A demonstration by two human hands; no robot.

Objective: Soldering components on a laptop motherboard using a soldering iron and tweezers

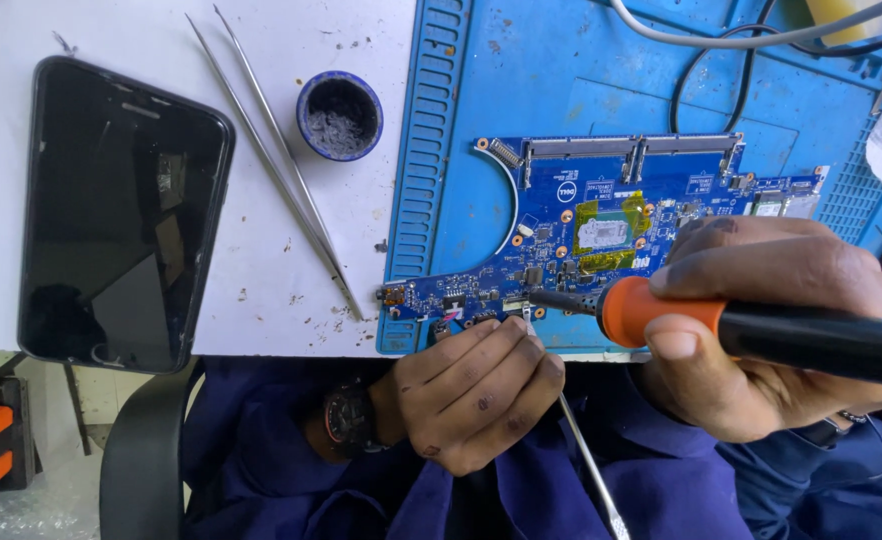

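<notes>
A blue printed circuit board with a metal-capped chip on yellow film lies flat on a blue silicone work mat, its near edge close to the person's body. The right hand is wrapped tightly round the black and orange handle of a soldering iron, whose dark tip points left and meets the lower edge of the board, just above the other hand. The left hand sits right below that same edge, fingers curled shut on a pair of slim steel tweezers whose tips reach up to the board beside the iron's tip, the long end trailing down over the dark blue sleeve.

Off to the left, on the white tabletop, a second pair of long steel tweezers lies slanted, near a small round blue pot of grey paste. Further left rests a black smartphone, screen dark.
</notes>
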